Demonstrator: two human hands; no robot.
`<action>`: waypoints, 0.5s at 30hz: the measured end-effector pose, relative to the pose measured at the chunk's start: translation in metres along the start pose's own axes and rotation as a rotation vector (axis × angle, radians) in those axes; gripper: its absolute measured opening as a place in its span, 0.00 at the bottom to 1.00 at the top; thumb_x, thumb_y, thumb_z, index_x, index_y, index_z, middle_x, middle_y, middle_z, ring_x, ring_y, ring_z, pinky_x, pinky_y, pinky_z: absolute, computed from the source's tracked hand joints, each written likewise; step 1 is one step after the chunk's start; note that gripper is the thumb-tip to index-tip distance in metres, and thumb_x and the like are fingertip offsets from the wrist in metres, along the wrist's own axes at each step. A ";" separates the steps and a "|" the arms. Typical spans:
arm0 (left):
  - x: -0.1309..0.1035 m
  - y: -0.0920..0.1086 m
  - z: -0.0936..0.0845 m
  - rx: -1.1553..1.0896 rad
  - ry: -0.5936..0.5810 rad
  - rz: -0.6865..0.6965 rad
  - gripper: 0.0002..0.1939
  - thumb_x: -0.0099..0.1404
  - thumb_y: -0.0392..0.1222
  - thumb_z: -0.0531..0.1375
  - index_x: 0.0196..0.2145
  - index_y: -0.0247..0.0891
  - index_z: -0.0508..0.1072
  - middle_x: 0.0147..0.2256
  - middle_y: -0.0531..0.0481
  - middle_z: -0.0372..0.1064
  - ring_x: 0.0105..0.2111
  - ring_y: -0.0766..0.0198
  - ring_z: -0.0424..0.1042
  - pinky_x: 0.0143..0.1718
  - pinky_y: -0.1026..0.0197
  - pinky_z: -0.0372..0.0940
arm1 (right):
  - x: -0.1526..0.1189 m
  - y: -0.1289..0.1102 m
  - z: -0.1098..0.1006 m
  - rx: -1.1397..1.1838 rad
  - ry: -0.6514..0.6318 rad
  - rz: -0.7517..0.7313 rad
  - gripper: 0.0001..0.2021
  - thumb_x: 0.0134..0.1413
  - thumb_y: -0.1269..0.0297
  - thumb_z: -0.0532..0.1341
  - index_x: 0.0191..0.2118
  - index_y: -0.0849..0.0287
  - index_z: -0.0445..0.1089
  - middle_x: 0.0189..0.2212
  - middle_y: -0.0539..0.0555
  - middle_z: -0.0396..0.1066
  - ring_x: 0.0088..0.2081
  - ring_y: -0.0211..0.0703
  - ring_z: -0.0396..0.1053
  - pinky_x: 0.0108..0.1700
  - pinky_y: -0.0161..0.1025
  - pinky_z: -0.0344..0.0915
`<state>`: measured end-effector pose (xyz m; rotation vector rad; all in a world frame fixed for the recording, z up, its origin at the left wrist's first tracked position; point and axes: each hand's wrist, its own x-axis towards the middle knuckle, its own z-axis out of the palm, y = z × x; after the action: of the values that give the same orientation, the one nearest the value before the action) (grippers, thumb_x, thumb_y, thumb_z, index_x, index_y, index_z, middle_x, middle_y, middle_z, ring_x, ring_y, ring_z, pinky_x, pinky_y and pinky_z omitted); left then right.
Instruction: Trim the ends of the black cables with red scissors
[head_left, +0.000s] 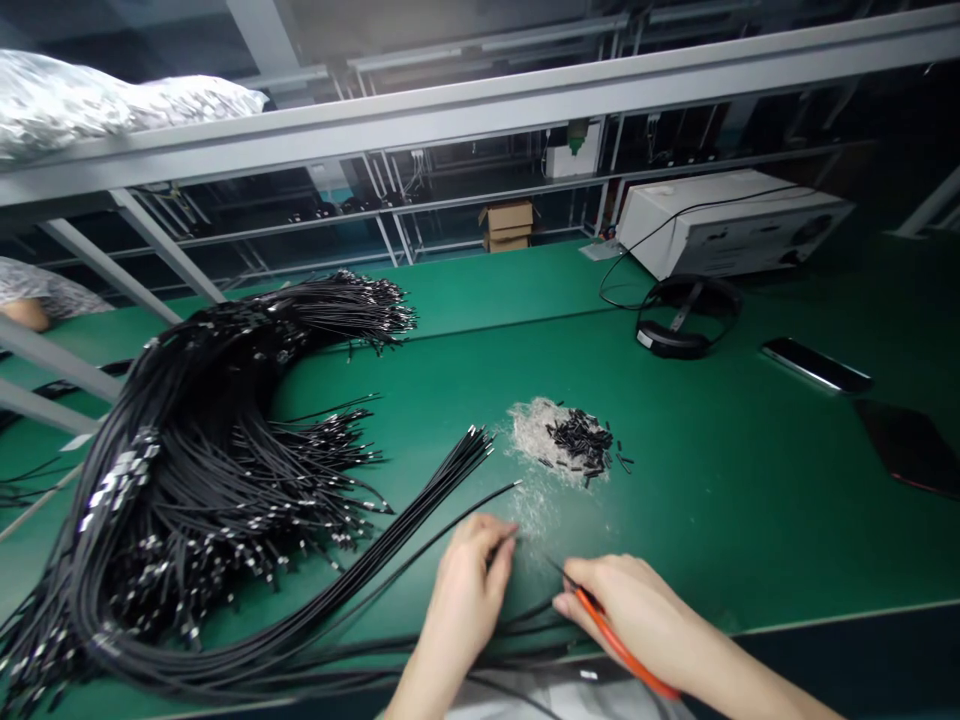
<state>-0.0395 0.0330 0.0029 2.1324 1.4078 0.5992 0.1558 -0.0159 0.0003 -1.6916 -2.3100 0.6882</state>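
Note:
My left hand (472, 570) is closed in a pinch over the green mat, in front of a loose black cable (450, 527). Whatever lies between its fingertips is too small to make out. My right hand (630, 600) grips an orange-handled tool (619, 645), its thin dark tip pointing toward the left hand. The tool's exact kind is unclear. More black cables (525, 625) pass below both hands near the front edge. Beyond the hands lies a pile of short black tube pieces (581, 440) on pale, hair-like fibres (531, 430). A bundle of black cables (427, 500) with light tips stretches along the left.
A large heap of black cables (195, 420) fills the left side of the green table (720, 530). Toward the right are a black ring-shaped device (675, 345), a phone (816, 366), a dark flat object (907, 445) and a white box-shaped machine (735, 225). A shelf beam (480, 105) crosses above.

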 end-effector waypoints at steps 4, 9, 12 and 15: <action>0.041 -0.023 0.008 0.269 0.125 -0.082 0.08 0.63 0.34 0.55 0.37 0.35 0.74 0.38 0.42 0.68 0.41 0.51 0.67 0.43 0.51 0.63 | -0.001 0.002 -0.003 0.002 -0.074 0.033 0.08 0.55 0.61 0.61 0.26 0.55 0.67 0.24 0.51 0.75 0.28 0.45 0.74 0.27 0.34 0.51; 0.049 -0.020 0.005 0.279 0.159 -0.066 0.08 0.66 0.34 0.52 0.33 0.37 0.70 0.33 0.45 0.68 0.37 0.53 0.67 0.40 0.52 0.61 | 0.031 -0.001 -0.010 0.347 0.182 0.142 0.11 0.61 0.57 0.53 0.35 0.55 0.69 0.30 0.52 0.75 0.32 0.44 0.73 0.33 0.34 0.59; 0.030 -0.008 0.000 0.219 0.160 -0.045 0.08 0.69 0.36 0.49 0.36 0.38 0.66 0.33 0.48 0.68 0.35 0.58 0.68 0.37 0.58 0.62 | 0.053 -0.008 -0.002 0.617 0.291 0.183 0.14 0.60 0.52 0.53 0.36 0.56 0.69 0.27 0.52 0.73 0.27 0.42 0.71 0.30 0.34 0.62; 0.011 0.003 -0.001 0.046 0.147 -0.042 0.08 0.70 0.39 0.47 0.38 0.40 0.65 0.35 0.49 0.69 0.33 0.62 0.70 0.35 0.62 0.63 | 0.065 -0.016 0.010 0.884 0.308 0.204 0.18 0.60 0.48 0.52 0.32 0.57 0.66 0.18 0.47 0.65 0.16 0.35 0.61 0.20 0.31 0.57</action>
<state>-0.0342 0.0426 0.0064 2.1255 1.5546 0.7273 0.1170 0.0385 -0.0084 -1.4430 -1.3091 1.1601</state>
